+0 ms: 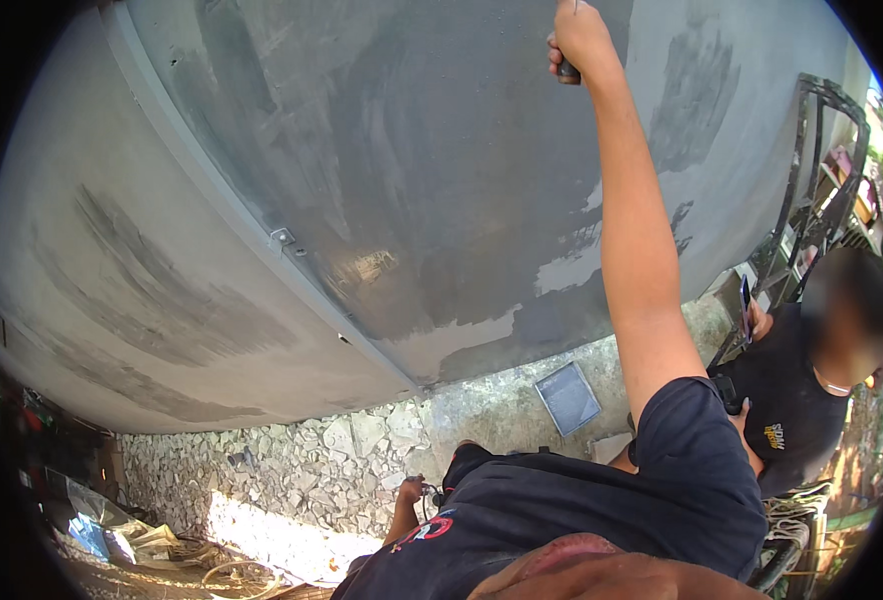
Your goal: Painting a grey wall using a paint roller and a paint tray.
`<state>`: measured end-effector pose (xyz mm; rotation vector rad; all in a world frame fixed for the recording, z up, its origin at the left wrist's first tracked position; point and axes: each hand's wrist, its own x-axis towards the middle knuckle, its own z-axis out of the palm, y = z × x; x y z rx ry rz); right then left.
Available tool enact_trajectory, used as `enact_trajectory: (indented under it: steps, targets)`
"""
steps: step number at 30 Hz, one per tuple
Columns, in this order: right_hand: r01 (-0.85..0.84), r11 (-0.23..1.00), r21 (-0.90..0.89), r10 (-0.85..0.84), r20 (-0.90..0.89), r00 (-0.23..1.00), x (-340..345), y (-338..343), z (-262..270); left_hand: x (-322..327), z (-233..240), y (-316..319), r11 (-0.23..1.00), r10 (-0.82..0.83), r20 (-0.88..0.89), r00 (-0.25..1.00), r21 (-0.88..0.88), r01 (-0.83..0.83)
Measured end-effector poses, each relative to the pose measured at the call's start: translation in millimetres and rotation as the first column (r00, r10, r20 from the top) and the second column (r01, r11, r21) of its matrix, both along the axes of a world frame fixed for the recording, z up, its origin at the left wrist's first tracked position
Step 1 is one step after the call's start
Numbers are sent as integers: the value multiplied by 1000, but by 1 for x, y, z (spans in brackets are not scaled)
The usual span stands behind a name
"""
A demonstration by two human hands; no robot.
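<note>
My right hand (582, 43) is raised to the top edge of the picture, its fingers wrapped around the dark handle (568, 73) of a tool. A bit of thin metal rod shows above the fist; the tool's working end is out of view. Behind it stands a grey wall (441, 150) with dark, damp-looking patches and lighter uncoated strips near its foot. Low beside my body, my left hand (412, 489) is closed on a thin dark object (431, 493), too small to name. On the concrete ledge (479, 405) lies a shallow rectangular tray (569, 398) with grey material in it.
A grey vertical strip (314, 296) with a small metal bracket (282, 237) divides the wall. Broken stones (314, 465) cover the ground at left. Close on my right, a person (794, 397) holds a phone (746, 307). Behind them leans a dark metal frame (794, 187).
</note>
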<state>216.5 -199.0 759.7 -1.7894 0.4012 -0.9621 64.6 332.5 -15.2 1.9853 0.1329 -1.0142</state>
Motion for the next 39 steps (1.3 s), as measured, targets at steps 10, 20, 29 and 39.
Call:
enact_trajectory:
  steps: [10, 20, 29, 39]
  targets:
    - [139, 973, -184, -155, -76, 985, 3, -31, -54, 9, 10, -26, 979, 204, -210, 956, 33, -202]
    - [143, 959, -243, -177, -123, 976, -4, -42, -61, 32, 18, -61, 994, 105, -235, 966, 19, -104]
    - [180, 951, -252, -209, -95, 973, -4, -34, -84, 18, 8, -48, 1000, 19, -147, 989, 12, -17]
    - [197, 925, -324, -215, -22, 976, 5, -59, -128, 6, -15, -28, 974, -216, 118, 969, -42, 222]
